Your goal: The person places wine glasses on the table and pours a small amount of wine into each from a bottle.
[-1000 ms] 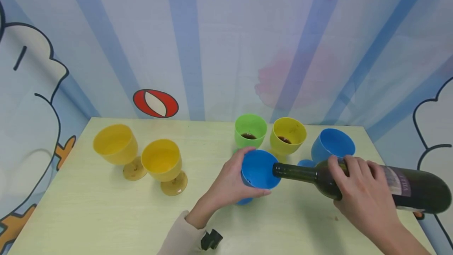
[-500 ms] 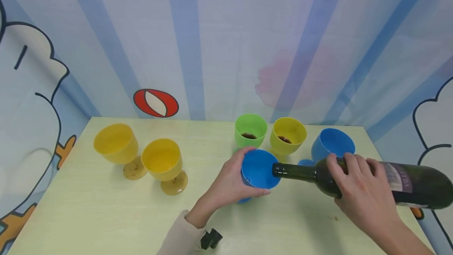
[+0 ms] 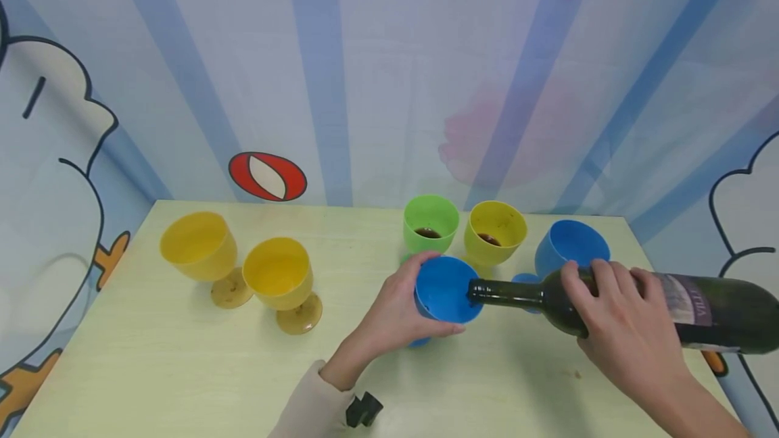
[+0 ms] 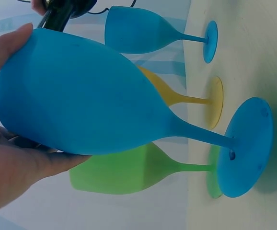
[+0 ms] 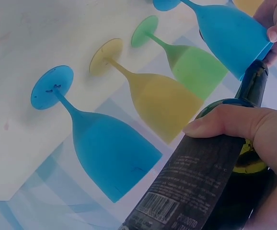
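Observation:
My left hand (image 3: 398, 309) grips the bowl of a blue plastic wine glass (image 3: 443, 289), thumb and fingers round opposite sides of its rim. In the left wrist view the foot of this blue wine glass (image 4: 81, 96) is low, near the tabletop; whether it touches I cannot tell. My right hand (image 3: 627, 330) holds a dark green wine bottle (image 3: 724, 309) by its body, nearly level. The bottle's mouth lies over the right side of the held glass's rim, with a small dark trace of liquid just below it.
Behind stand a green glass (image 3: 429, 215) and a yellow glass (image 3: 505, 218), each with some dark liquid. Another blue glass (image 3: 572, 249) is at the right, close to the bottle. Two orange-yellow glasses (image 3: 197, 249) stand at the left of the pale table (image 3: 182, 370).
The bottle's base has risen slightly, tipping the neck down toward the held glass. A dark trace now shows at its mouth. The left hand and glass stay almost still.

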{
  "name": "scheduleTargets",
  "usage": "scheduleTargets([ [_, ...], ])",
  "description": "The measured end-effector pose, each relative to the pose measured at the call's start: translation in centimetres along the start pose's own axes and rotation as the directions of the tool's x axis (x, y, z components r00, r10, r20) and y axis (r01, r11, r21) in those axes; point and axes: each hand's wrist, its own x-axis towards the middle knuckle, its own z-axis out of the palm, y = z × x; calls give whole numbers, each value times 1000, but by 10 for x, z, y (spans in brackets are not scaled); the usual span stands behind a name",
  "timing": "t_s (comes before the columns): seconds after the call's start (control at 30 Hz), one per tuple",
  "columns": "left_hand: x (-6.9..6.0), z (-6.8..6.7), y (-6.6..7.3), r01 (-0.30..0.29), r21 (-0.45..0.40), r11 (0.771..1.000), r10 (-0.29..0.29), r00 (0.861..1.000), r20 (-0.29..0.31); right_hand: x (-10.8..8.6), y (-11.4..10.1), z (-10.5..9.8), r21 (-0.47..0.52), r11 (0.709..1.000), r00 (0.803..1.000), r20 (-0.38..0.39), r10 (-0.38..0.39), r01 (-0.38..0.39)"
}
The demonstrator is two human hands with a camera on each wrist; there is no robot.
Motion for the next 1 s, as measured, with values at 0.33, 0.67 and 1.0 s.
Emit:
scheduleTargets([
  [0.33,1,2,-2,2,-1,1000,-2,1000,-4,1,1,-2,-3,1000,1000,4,-1,1],
  [0.67,2,2,-2,1,5,1000,-1,1000,-9,3,2,-3,-16,1000,1000,-7,-6,6],
  [1.0,2,2,-2,0,-7,1000,0,1000,-8,3,2,-5,-18,1000,1000,-12,-6,6],
])
